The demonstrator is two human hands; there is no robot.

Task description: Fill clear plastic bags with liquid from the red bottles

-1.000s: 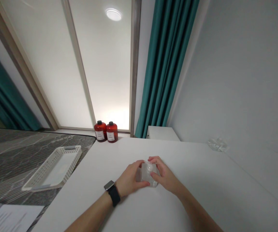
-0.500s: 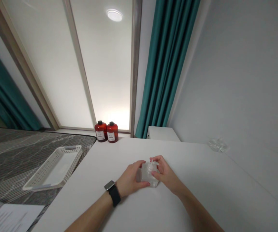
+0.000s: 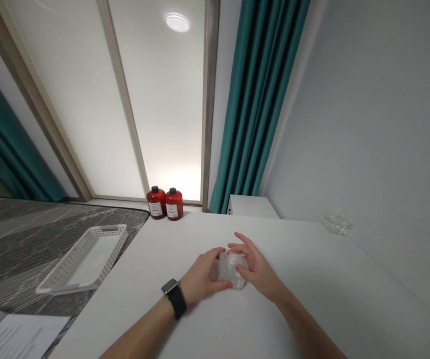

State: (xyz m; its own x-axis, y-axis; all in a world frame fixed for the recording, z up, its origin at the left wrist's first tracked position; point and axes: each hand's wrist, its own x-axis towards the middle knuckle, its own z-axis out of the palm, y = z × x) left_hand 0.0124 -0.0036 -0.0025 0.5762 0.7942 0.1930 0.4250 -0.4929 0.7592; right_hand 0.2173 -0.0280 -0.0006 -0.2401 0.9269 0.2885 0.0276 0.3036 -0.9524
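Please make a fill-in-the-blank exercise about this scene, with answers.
A clear square bottle stands between the left hand and the right hand, and the watch has a ____ strap.
Two ____ bottles stand at the far edge of the white table.
The white perforated tray lies to the ____ of the table.
Answers: black; red; left.

The square bottle [image 3: 231,271] is clear and colourless on the plain white worktop [image 3: 312,309]. Far off, two deep red bottles [image 3: 164,203] carry white labels. Teal curtains [image 3: 259,109] fall in dark stripes at far right. At left, a white lattice tray [image 3: 82,259] sits on a charcoal surface [image 3: 50,234] with pale marbled veins and stripes.
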